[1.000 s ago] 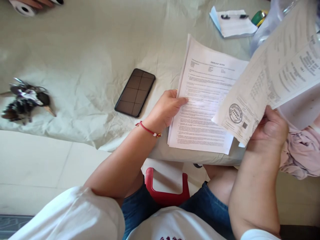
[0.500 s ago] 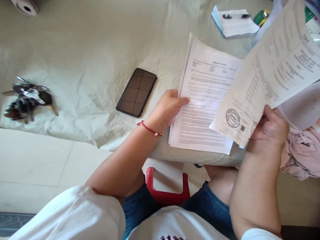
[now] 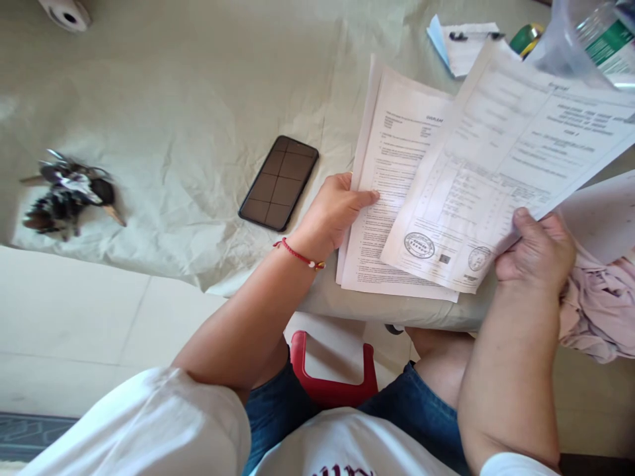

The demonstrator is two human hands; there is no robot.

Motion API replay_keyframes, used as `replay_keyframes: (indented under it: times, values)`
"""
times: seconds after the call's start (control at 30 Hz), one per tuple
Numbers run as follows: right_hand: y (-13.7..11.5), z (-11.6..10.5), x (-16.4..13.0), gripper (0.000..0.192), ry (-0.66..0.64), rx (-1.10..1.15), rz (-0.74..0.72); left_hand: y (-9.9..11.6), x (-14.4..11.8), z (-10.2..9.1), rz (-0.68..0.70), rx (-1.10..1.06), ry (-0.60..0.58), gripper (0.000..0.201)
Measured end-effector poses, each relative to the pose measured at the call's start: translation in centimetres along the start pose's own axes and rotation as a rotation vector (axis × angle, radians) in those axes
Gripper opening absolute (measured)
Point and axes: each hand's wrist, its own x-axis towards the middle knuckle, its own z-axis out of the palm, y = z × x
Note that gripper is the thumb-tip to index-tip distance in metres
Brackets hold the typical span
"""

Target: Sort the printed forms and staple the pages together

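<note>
My left hand [image 3: 342, 208] grips the left edge of a stack of printed sheets [image 3: 380, 231], thumb on top and fingers underneath. Its top page is dense with small text, and its right side is covered. My right hand [image 3: 538, 251] is closed on the lower right edge of a printed form [image 3: 476, 178] with two round stamps near the bottom. This form is tilted and overlaps the stack. Whether it is one sheet or more, I cannot tell. A dark smartphone [image 3: 278, 184] lies just left of my left hand.
A bunch of keys [image 3: 74, 192] lies at the left, and a white roll [image 3: 69, 14] at the top left. Toward the back right are a notepad [image 3: 461, 56] with a pen, a tape measure [image 3: 526, 41] and a plastic bottle [image 3: 608, 46]. Pink cloth [image 3: 602, 307] sits at the right edge.
The form in my right hand has swung left and down and lies flatter, covering more of the stack; both its stamps now show. My left hand keeps its grip.
</note>
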Motion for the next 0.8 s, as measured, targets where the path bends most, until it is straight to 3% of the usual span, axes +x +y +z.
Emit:
replay_keyframes:
  times: [0.33, 0.53, 0.67, 0.8]
  values:
    - [-0.4, 0.6, -0.9, 0.051, -0.085, -0.121, 0.129, 0.1, -0.3, 0.1, 0.002, -0.002, -0.003, 0.011]
    - [-1.6, 1.4, -2.0, 0.060, -0.186, -0.136, 0.286, -0.3, -0.3, 0.4, -0.012, 0.018, -0.012, 0.015]
    - [-1.7, 1.6, -2.3, 0.057, -0.190, -0.151, 0.276, -0.4, -0.3, 0.6, -0.029, 0.034, -0.004, 0.018]
    - [-1.7, 1.4, -2.0, 0.056, -0.152, -0.134, 0.247, -0.2, -0.1, 0.6, -0.011, 0.036, 0.104, 0.010]
